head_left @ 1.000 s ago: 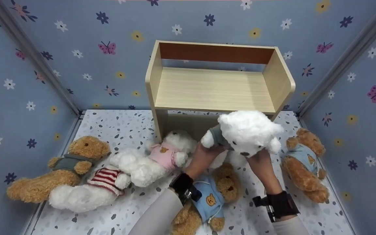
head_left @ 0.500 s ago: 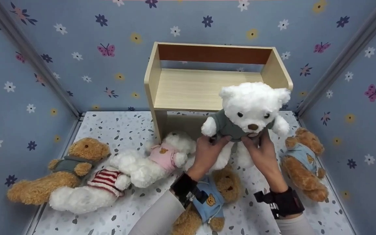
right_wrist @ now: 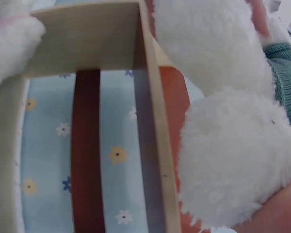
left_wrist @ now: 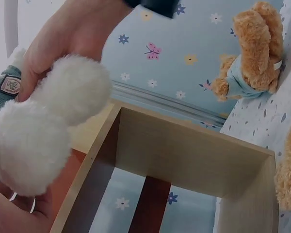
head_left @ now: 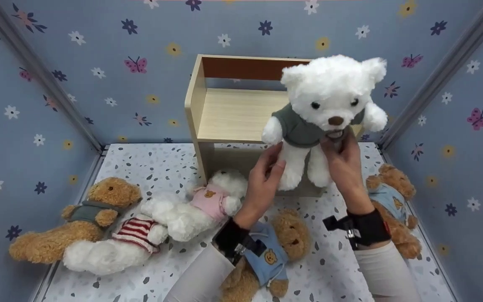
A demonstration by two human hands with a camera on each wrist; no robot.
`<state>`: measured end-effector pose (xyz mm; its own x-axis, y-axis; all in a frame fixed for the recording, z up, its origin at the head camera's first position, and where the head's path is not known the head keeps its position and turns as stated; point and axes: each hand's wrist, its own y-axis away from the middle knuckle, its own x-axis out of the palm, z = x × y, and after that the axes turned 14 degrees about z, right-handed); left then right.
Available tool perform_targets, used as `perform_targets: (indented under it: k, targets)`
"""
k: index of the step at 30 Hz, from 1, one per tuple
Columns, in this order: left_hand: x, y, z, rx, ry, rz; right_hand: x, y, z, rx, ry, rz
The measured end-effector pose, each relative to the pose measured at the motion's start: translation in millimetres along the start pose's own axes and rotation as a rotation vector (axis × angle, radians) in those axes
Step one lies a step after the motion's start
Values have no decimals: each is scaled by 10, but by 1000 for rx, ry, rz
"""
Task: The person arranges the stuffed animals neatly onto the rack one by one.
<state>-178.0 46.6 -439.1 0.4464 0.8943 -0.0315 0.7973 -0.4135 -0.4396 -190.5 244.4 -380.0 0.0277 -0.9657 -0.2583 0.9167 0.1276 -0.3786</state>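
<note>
A white teddy bear [head_left: 329,88] in a dark green shirt is upright, facing the head camera, raised before the right part of a two-tier wooden shelf [head_left: 241,111]. My right hand [head_left: 346,167] grips the bear by the lower shirt. My left hand [head_left: 262,184] has relaxed fingers touching the bear's side near the hip, thumb beside the leg; some fingertips are hidden behind it. In the left wrist view the bear's furry feet [left_wrist: 34,145] hang beside the shelf edge, and a label shows on the green shirt [left_wrist: 5,90].
Left of my arms lie a brown bear [head_left: 86,218], a striped-shirt white bear [head_left: 115,247] and a pink-shirt white bear [head_left: 199,205]. One blue-hoodie bear [head_left: 271,256] lies between my forearms, another [head_left: 392,201] by the right wall. Flowered walls [head_left: 241,25] enclose the speckled surface [head_left: 153,159].
The white bear has tipped from face-down to upright and risen toward the upper shelf. My left hand has loosened from the shirt and shifted to the bear's side; the right keeps its grip.
</note>
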Motion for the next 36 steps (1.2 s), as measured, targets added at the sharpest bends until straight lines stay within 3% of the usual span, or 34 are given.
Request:
perform_targets:
  k: [3,7,15,20,27,31,36]
  targets:
    - [-50,21,48,22,29,6,-59,-229,41,-17,-16,-24]
    - [-113,80,98,-4,41,3,-122,-517,100,19,9,-62]
    - [-186,193,176,-4,42,-14,-252,-961,-64,120,44,-72]
    - [-225,245,155,-24,26,-4,-334,-1087,-161,247,122,-71]
    - [-237,320,-105,-26,8,17,-405,-1256,-256,308,122,-79]
    - [-246,328,72,-61,9,-5,-406,-1295,-311,328,162,-94]
    - [-248,357,302,-70,29,-15,-327,-1266,-336,402,346,-132]
